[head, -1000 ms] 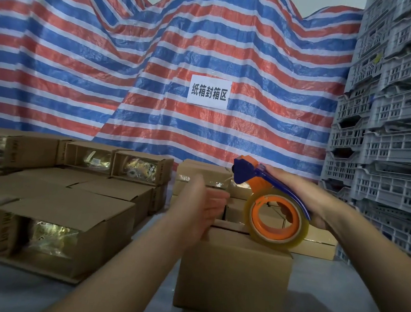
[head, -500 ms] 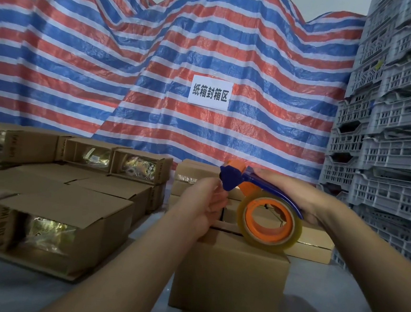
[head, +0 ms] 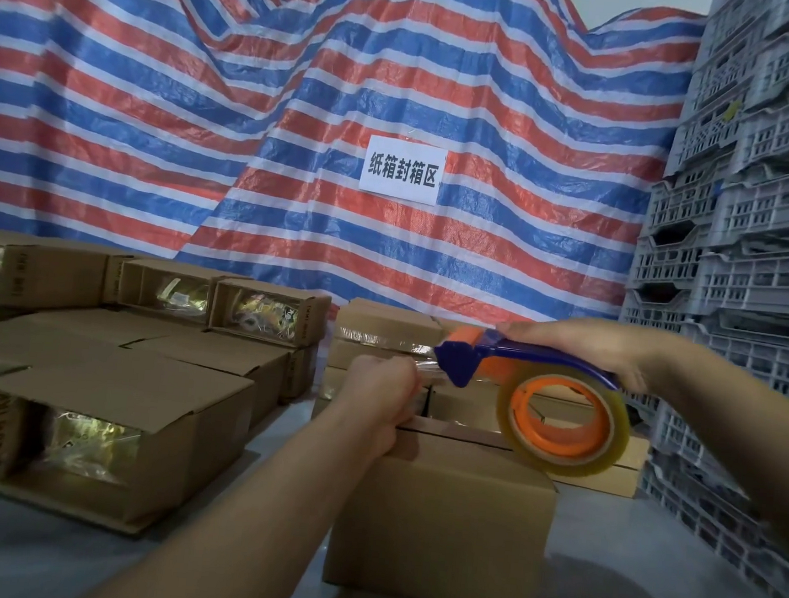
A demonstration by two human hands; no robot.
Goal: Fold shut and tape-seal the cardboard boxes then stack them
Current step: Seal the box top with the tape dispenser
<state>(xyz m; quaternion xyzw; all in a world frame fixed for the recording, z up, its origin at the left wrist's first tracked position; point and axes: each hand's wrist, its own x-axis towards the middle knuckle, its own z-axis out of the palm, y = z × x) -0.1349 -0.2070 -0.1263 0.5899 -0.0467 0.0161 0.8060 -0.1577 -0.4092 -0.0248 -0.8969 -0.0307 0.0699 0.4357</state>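
Observation:
A closed cardboard box [head: 439,527] stands on the grey floor right in front of me. Above its top, my right hand [head: 584,348] grips the blue handle of a tape dispenser [head: 515,371] that carries an orange-cored roll of clear tape [head: 563,423]. My left hand [head: 379,393] pinches the loose end of the clear tape just left of the dispenser's blue nose, over the box's far left top edge. Behind the box sit sealed, stacked boxes [head: 380,331].
Several open boxes [head: 99,435] with shiny wrapped contents lie on their sides at the left. Grey plastic crates [head: 756,282] are stacked high along the right. A striped red, white and blue tarp [head: 305,100] with a white sign [head: 401,170] hangs behind.
My left hand rose to the dispenser's nose and took hold of the tape end. The dispenser tilted flatter, with its handle turned more level over the box.

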